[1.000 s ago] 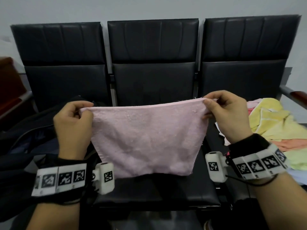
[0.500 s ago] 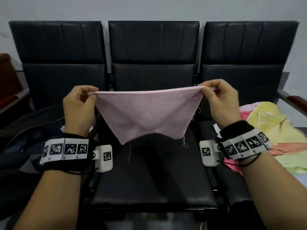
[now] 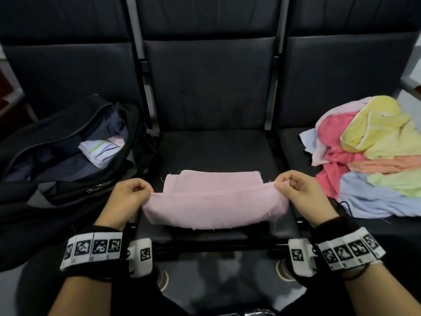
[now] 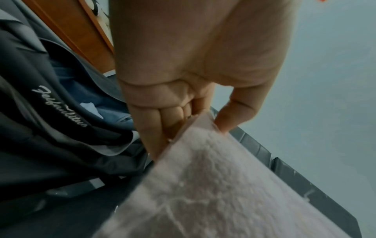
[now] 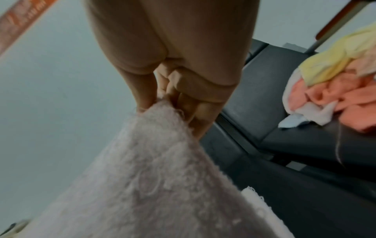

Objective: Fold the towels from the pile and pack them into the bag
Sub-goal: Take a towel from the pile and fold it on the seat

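The head view was dim and soft, evenly lit with no hard shadows; a dull sheen lay on the black seat [image 3: 214, 153] at about 12 o'clock. Straight lines bowed outward toward the frame edges. The towel pile [image 3: 373, 153] at 3 o'clock was the brightest patch. Both wrist views were dark, greyish and noisy, the pink towel [image 4: 213, 190] blurred at 6 o'clock and detail smeared toward the corners.

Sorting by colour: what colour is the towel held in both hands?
Pale pink towel; clearest in the head view.
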